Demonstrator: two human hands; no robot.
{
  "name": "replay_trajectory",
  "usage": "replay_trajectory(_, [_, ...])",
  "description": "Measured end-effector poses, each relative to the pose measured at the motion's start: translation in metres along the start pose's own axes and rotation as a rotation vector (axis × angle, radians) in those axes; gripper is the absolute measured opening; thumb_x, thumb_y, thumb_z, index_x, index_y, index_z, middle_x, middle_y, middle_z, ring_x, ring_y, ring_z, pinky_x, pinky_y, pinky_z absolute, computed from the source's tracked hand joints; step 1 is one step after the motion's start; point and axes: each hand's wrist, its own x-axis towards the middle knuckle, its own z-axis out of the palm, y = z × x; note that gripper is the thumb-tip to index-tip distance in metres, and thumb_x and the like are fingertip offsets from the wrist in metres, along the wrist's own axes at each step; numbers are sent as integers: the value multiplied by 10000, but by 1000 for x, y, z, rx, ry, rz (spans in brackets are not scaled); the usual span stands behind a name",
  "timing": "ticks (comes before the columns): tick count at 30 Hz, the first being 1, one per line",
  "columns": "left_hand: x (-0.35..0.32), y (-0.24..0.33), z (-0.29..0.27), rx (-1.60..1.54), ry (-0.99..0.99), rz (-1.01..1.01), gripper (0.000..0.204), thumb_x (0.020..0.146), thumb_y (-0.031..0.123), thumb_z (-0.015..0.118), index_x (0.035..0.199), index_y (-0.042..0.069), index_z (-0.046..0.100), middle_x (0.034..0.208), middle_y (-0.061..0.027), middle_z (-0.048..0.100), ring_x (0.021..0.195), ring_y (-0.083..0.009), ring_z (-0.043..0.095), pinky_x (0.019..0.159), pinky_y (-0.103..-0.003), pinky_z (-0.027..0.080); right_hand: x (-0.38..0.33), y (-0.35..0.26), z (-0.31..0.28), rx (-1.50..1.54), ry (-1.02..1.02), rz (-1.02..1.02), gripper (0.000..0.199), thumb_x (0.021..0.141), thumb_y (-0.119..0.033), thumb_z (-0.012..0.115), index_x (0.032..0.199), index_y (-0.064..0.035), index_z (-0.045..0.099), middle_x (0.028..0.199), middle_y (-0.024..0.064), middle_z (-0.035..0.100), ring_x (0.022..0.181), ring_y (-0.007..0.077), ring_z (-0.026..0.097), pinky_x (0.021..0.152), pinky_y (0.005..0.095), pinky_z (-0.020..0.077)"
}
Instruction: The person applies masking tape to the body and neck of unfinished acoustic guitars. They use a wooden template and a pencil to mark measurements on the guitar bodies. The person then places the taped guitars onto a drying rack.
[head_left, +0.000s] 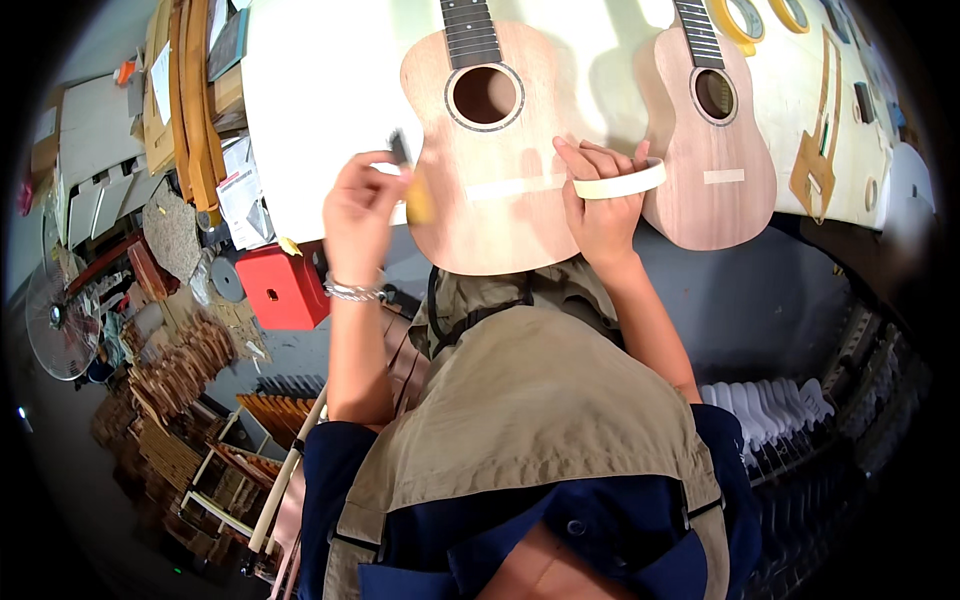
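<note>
Pinching blurred black-and-yellow tool [419,200] in left hand [362,205]; carrying pale tape roll [620,186] on right hand [605,222], fingers spread. Attending to ukulele body [490,232] between both hands' fingers. Probably at strip-fitting step; seems to call next for steady tool control.

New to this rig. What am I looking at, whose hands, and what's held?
There's no machine: it's one person's bare hands, seen by a head-worn fisheye camera looking down, so straight edges bend. On the pale table lie two wooden ukulele-like instruments: a nearer one between the hands and another to its right, each with a light strip across its front. Yellow tape rolls sit beyond. The left hand holds a dark-and-yellow object, too blurred to identify; the right hand holds a pale tape roll.
</note>
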Motion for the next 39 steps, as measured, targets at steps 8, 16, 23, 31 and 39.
replay_trajectory(8, [-19, 19, 78, 6, -484, -307, 151, 885, 117, 601, 843, 8, 506, 702, -44, 623, 595, -90, 639, 494, -174, 486, 2, 0, 1, 21, 38, -24, 427, 671, -27, 636, 1059, -206, 647, 896, -19, 576, 871, 176, 589, 1027, 515, 267])
replay_trajectory(16, [-12, 25, 85, 361, -435, 65, 120, 850, 76, 602, 812, -9, 526, 616, -59, 603, 527, -90, 616, 440, -213, 472, -41, -6, 17, 596, -297, -60, 442, 773, -115, 624, 1198, -86, 507, 1115, 54, 516, 1091, 221, 492, 1054, 414, 265])
replay_trajectory(23, [18, 20, 56, -74, -323, -294, 57, 896, 91, 544, 871, 39, 552, 713, -25, 604, 576, -90, 599, 505, -209, 502, 56, 119, -90, -445, 223, 30, 192, 877, -151, 568, 1007, -10, 580, 853, 152, 587, 769, 318, 574, 672, 350, 475])
replay_trajectory(31, [161, -12, -8, 965, 205, 70, 538, 836, 412, 628, 1230, 59, 528, 971, -176, 611, 808, -273, 612, 726, -352, 498, 115, 360, -131, -622, -89, 249, 366, 759, -137, 694, 1114, -97, 613, 1063, 122, 596, 964, 296, 565, 820, 403, 454])
replay_trajectory(39, [177, 74, 128, 1084, 107, 40, 774, 785, 265, 598, 1414, 16, 222, 1154, -237, 505, 910, -369, 598, 727, -434, 517, 239, 238, -33, -264, -284, -702, 435, 698, 24, 624, 1092, -156, 588, 1387, -1, 408, 1318, 207, 327, 1121, 415, 251])
